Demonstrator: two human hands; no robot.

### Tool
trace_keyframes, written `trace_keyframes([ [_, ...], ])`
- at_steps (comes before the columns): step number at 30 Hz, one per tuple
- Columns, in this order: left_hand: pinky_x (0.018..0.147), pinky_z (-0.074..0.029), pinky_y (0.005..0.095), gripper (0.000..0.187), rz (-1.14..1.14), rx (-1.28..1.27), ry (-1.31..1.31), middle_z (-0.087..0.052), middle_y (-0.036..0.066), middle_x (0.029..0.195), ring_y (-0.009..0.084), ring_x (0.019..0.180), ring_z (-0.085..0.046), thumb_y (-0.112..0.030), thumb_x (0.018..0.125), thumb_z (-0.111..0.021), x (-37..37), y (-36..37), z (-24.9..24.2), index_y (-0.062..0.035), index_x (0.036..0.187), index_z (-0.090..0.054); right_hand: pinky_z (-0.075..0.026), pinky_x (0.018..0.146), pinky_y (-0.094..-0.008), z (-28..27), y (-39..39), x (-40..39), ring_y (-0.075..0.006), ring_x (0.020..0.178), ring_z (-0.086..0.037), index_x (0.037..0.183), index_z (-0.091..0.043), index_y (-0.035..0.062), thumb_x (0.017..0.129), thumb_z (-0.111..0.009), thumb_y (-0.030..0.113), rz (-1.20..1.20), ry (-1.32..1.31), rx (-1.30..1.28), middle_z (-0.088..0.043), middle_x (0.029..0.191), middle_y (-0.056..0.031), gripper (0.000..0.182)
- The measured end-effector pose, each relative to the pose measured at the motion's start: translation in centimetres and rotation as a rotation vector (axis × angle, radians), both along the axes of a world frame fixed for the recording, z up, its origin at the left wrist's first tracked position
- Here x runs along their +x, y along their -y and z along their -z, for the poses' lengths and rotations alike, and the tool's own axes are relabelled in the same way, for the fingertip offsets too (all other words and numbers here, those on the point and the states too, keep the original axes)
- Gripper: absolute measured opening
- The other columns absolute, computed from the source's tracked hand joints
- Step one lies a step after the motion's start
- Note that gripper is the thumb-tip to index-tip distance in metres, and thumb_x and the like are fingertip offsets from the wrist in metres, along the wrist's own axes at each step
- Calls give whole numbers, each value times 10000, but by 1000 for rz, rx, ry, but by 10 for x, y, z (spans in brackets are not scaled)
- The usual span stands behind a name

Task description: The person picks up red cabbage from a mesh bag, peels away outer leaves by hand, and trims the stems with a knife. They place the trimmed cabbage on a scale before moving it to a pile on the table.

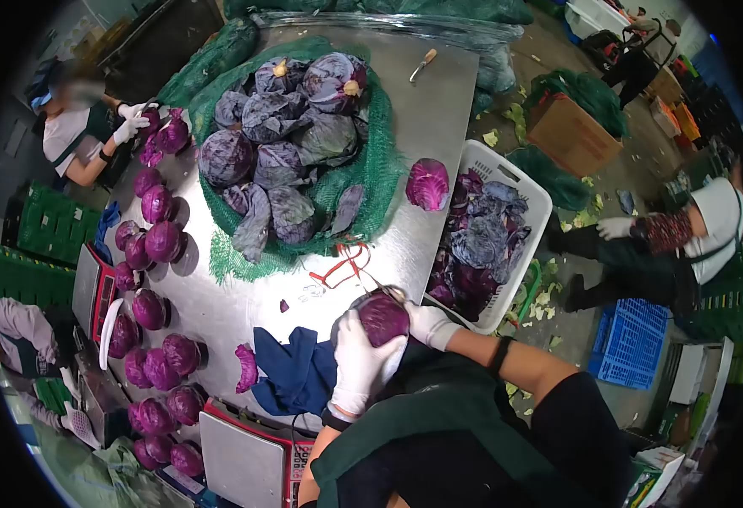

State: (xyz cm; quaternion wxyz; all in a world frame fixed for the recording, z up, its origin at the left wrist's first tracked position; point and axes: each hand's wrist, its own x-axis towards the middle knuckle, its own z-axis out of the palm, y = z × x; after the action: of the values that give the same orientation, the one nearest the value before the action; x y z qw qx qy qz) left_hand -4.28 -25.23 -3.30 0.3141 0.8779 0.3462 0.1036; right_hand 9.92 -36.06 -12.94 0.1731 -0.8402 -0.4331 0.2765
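- Left hand [361,360] cups 1 purple cabbage [383,320] from its near left; right hand [431,326] is at its right side, fingers hidden, so I cannot tell whether it holds anything.
- This cabbage is at the near right corner of the bench [431,110]. Trimming seems the step in hand; the next move probably calls for a steady left hold.
- Blue cloth [291,368] at the near edge.
- White crate [541,199] of leaves beside the right edge.
- Glossy cabbages [164,241] along the left edge.
- Green net [380,178] of duller cabbages [278,165] toward the far edge.
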Motion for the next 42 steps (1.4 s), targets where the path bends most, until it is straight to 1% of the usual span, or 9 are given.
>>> trace_keyframes([
  [4,948,-424,387,979,-102,-203,154,-457,247,1214,350,1131,-493,-390,578,-837,-11,-3,10,63,1300,-356,-515,666,-457,64,3,8,-399,738,-632,1281,-419,57,933,-381,215,15,-418,355,-634,811,-246,383],
  [5,964,-418,369,950,-121,-342,272,-447,216,1237,304,1143,-488,-329,585,-843,-19,-8,19,44,1304,-346,-520,712,-434,-67,-15,12,-394,793,-628,1376,-348,99,900,-422,132,162,-662,-108,-630,892,-239,483],
  [8,975,-415,402,924,-100,-763,598,-422,194,1268,294,1141,-492,-221,594,-850,-32,-21,31,8,1308,-309,-524,730,-421,-29,-14,4,-380,816,-627,1432,-276,113,858,-461,74,-158,-120,574,-600,1052,-224,605],
  [11,984,-404,396,943,112,-349,170,-442,224,1252,340,1168,-470,-316,606,-842,-24,-26,-10,14,1332,-338,-514,785,-377,-105,-19,8,-327,906,-620,1425,-284,87,865,-494,104,-231,-125,454,-566,1171,-198,598],
  [15,979,-406,369,832,-12,-490,349,-473,220,1244,311,1131,-514,-268,706,-787,-34,-26,15,51,1333,-342,-510,658,-311,-46,2,71,-219,735,-636,1218,-497,39,904,-480,132,63,87,475,-614,972,-141,328],
  [17,979,-405,364,797,-161,-587,357,-474,219,1253,282,1146,-507,-248,736,-767,-44,-33,48,59,1333,-338,-454,514,-278,-23,16,96,-144,523,-498,1038,-606,98,947,-435,174,892,-651,776,-589,784,-83,208],
  [21,965,-416,357,808,-218,-604,304,-492,230,1236,290,1132,-525,-290,739,-759,-33,-31,31,63,1332,-339,-484,834,-312,-49,26,57,-253,940,-624,1142,-541,20,933,-443,166,-1,-7,677,-599,1133,-193,273],
  [27,932,-436,352,744,-111,-494,201,-519,219,1211,282,1108,-545,-309,739,-752,-16,-35,11,24,1300,-395,-527,660,-449,-87,-28,-21,-376,866,-631,1334,-336,52,925,-453,386,-167,-76,183,-528,1200,-241,541],
  [42,1026,-358,358,727,-231,-708,488,-409,190,1340,255,1196,-448,-168,764,-722,-57,-63,14,4,1359,-341,-398,395,-257,-42,-31,23,-113,430,-486,1105,-574,101,963,-488,259,278,-687,444,-530,612,-55,230],
])
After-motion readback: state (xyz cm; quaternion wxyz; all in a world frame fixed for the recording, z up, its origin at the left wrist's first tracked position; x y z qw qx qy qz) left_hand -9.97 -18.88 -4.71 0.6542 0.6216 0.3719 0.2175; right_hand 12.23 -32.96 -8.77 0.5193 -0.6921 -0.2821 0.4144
